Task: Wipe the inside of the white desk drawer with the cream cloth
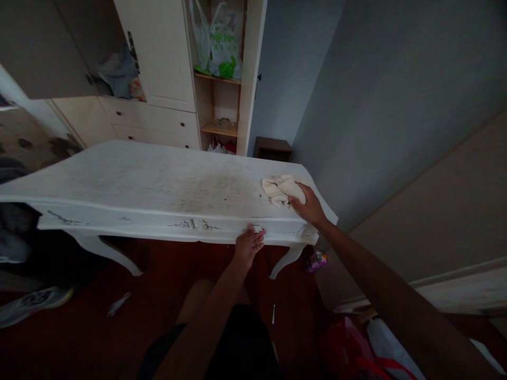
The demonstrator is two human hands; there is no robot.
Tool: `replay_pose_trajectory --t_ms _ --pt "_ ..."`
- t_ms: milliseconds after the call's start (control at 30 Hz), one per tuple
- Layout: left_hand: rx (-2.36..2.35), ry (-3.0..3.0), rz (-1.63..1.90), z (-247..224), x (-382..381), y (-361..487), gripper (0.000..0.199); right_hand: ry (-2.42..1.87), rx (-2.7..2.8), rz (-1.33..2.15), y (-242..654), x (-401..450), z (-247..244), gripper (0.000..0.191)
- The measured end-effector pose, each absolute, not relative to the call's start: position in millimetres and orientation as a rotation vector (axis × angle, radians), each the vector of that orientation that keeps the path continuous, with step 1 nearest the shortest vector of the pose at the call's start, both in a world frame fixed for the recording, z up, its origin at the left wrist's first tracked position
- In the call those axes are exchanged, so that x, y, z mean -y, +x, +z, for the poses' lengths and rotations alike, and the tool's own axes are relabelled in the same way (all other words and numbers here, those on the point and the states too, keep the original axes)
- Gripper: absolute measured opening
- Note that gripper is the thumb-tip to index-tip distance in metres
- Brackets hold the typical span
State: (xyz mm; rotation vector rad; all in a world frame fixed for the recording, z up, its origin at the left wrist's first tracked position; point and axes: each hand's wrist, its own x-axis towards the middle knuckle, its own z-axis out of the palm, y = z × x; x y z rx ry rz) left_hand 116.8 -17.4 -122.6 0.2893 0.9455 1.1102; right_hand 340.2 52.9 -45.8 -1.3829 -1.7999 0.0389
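"Two bare forearms lay nearest the camera, reaching in over one pair of black shorts. What did the two hands have?"

"One cream cloth, to begin with. It lay bunched on the right-hand part of one white table, and the right hand had fingers and thumb closed on its near edge."

"And the left hand?"

"That one was at the table's front, fingers partly bent and a little apart, at one pale knob. I couldn't tell whether it gripped the knob or merely touched it."

"How did the tabletop look?"

"Greyish smudges spread over its middle and left, and I counted two small dark specks beside the cloth. Two curved legs showed beneath the front."

"What stood behind?"

"One pale cabinet, with four dark drawer knobs in sight. At least one white plastic bag with green print sat on a shelf; whether there was a second, I couldn't say."

"And the floor?"

"One shoe at the left, one thin white stick near the middle, one pink carton by the right leg, one red bag at lower right."
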Motion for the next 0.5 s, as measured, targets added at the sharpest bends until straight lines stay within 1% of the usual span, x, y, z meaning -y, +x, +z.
replay_pose_trajectory --t_ms 200,500 --pt "-0.96 0.328 1.087 -125.0 12.9 117.3 0.032 -1.379 1.793 0.04 339.7 -53.5 -46.7 0.058" --pt "-0.993 0.382 1.138 -124.2 17.4 120.2 0.031 -1.386 1.777 0.03 339.8 -55.1 -48.9 0.059"
